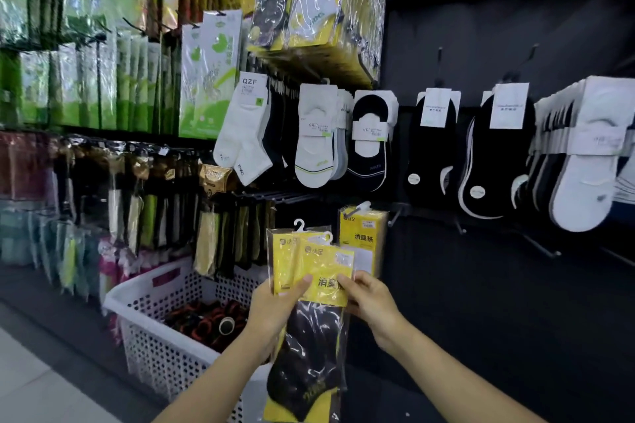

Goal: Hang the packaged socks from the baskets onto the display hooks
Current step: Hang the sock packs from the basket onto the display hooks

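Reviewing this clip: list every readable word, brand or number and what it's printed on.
"QZF": header card of the white ankle socks.
"消臭袜": yellow sock pack on the hook.
"消臭", rest covered by the right hand: held yellow sock pack.
Too small to read: white cards on the black no-show socks.
Other labels: blurred.

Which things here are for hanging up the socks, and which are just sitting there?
For the job:
- yellow sock packs, held by the left hand and right hand
- white basket
- bare hook

Just there:
- white socks
- black socks
- green packs
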Available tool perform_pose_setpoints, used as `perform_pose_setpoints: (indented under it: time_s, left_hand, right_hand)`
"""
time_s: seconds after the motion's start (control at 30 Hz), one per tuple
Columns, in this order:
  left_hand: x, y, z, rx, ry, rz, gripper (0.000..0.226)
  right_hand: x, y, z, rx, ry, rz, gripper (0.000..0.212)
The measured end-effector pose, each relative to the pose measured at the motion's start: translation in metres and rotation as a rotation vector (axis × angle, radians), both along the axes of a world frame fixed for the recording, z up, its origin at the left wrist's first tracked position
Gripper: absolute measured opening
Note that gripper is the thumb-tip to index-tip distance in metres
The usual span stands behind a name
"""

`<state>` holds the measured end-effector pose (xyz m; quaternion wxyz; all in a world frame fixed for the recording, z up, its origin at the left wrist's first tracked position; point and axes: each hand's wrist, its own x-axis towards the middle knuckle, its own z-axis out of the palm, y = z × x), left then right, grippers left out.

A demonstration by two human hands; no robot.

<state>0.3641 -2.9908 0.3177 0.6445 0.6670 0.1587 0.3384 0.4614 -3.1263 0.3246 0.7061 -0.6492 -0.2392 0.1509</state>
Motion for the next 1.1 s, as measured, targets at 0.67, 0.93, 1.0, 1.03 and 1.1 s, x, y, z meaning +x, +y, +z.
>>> perform_pose_setpoints:
  time_s: [0.67, 0.93, 1.0, 1.03, 1.1]
  left_hand:
    - [0.022, 0.059, -0.004, 0.058, -0.086, 0.198, 0.05]
    - [0.048, 0.062, -0.031, 0.012, -0.029, 0.118, 0.029]
    - [0.051, 0.059, -0.036, -0.012, -0.021, 0.092, 0.02]
    - [0.052, 0.057, -0.038, -0.017, -0.016, 0.082, 0.019]
    - [0.054, 0.051, -0.041, -0.017, -0.005, 0.055, 0.018]
  right_hand:
    - [0.099, 0.041, 0.011, 0.011, 0.016, -0.51, 0.027]
    - [0.128, 0.041, -0.012, 0.006, 0.218, -0.694, 0.02]
    - [0.126, 0.033, -0.021, -0.007, 0.238, -0.723, 0.021]
    - [0.124, 0.029, -0.025, -0.018, 0.237, -0.712, 0.023]
    - [0.117, 0.023, -0.033, -0.025, 0.221, -0.633, 0.025]
